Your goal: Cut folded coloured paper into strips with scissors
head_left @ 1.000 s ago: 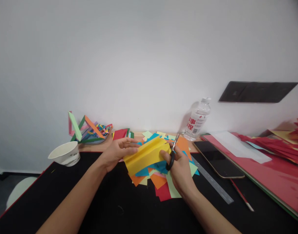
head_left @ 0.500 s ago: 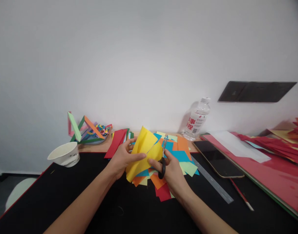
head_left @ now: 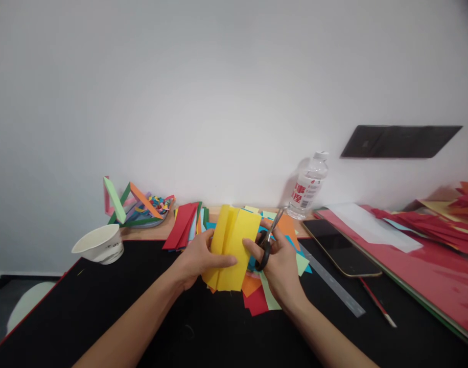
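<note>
A folded sheet of yellow paper (head_left: 239,232) is held upright over the middle of the table, with creases running along its length. My left hand (head_left: 201,258) grips its left side, thumb across the front and fingers behind. My right hand (head_left: 280,260) holds scissors (head_left: 263,251) with black handles, their metal blades pointing up and away from the paper. The thumb of that hand also touches the yellow paper's right edge. Beneath and behind lie loose coloured paper pieces (head_left: 257,301) in red, orange, blue and pale green, partly hidden by the yellow sheet.
A paper bowl (head_left: 99,245) stands at the left, below a tray of scraps (head_left: 157,204). Red strips (head_left: 182,225) lie behind my left hand. A bottle (head_left: 308,186), phone (head_left: 341,248), ruler (head_left: 335,286), red pencil (head_left: 377,301) and red sheets (head_left: 429,276) occupy the right.
The yellow paper has turned from a slant to nearly upright, its two parts lying closer together. The scissors have swung right, away from the paper.
</note>
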{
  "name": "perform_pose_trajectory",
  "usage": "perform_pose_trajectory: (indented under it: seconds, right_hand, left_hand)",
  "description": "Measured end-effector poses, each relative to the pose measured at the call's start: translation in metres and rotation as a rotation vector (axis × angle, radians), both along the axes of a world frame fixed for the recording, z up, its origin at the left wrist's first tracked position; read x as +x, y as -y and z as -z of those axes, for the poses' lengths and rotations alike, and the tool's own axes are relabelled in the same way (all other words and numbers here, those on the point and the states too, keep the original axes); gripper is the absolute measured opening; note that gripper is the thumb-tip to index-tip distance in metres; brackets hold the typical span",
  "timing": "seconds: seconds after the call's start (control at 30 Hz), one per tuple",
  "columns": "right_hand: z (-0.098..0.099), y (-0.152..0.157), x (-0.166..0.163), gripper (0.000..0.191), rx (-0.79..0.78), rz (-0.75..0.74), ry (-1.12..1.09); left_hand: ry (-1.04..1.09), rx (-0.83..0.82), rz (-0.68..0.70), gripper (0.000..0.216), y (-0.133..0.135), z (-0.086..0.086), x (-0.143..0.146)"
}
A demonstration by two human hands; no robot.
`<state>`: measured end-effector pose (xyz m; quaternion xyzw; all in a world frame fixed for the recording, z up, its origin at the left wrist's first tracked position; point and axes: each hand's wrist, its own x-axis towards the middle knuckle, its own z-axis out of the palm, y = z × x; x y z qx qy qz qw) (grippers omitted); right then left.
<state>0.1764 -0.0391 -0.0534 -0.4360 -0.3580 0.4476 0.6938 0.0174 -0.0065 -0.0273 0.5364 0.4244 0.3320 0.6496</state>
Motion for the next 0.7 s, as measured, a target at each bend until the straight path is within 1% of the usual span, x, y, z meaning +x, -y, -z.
perform_pose_trajectory:
  seconds: [0.07, 0.2, 0.27, 0.37, 0.5, 0.63, 0.7]
  right_hand:
    - [0.000, 0.000, -0.001, 0.058, -0.004, -0.029, -0.010]
    - [0.004, 0.001, -0.004, 0.065, -0.157, -0.209, 0.035]
    - [0.007, 0.000, -0.005, 0.061, -0.188, -0.260, 0.065]
    - [0.010, 0.000, -0.006, 0.055, -0.171, -0.226, 0.029]
    - [0.009, 0.001, -0.007, 0.056, -0.181, -0.145, 0.018]
    - [0.004, 0.005, -0.007, 0.055, -0.154, -0.161, 0.045]
    - [0.001, 0.005, -0.007, 0.053, -0.135, -0.161, 0.056]
  left_hand:
    - [0.049, 0.003, -0.055, 0.053, 0.001, 0.000, 0.001]
    - [0.137, 0.082, -0.149, 0.050, -0.001, -0.003, 0.001]
    - [0.155, 0.110, -0.192, 0.050, -0.003, -0.004, 0.001]
    - [0.174, 0.132, -0.242, 0.048, -0.004, -0.003, 0.001]
    - [0.188, 0.152, -0.277, 0.042, -0.005, 0.000, 0.002]
    - [0.197, 0.037, -0.212, 0.040, -0.004, 0.000, 0.002]
    - [0.229, 0.006, -0.215, 0.040, -0.004, -0.003, 0.000]
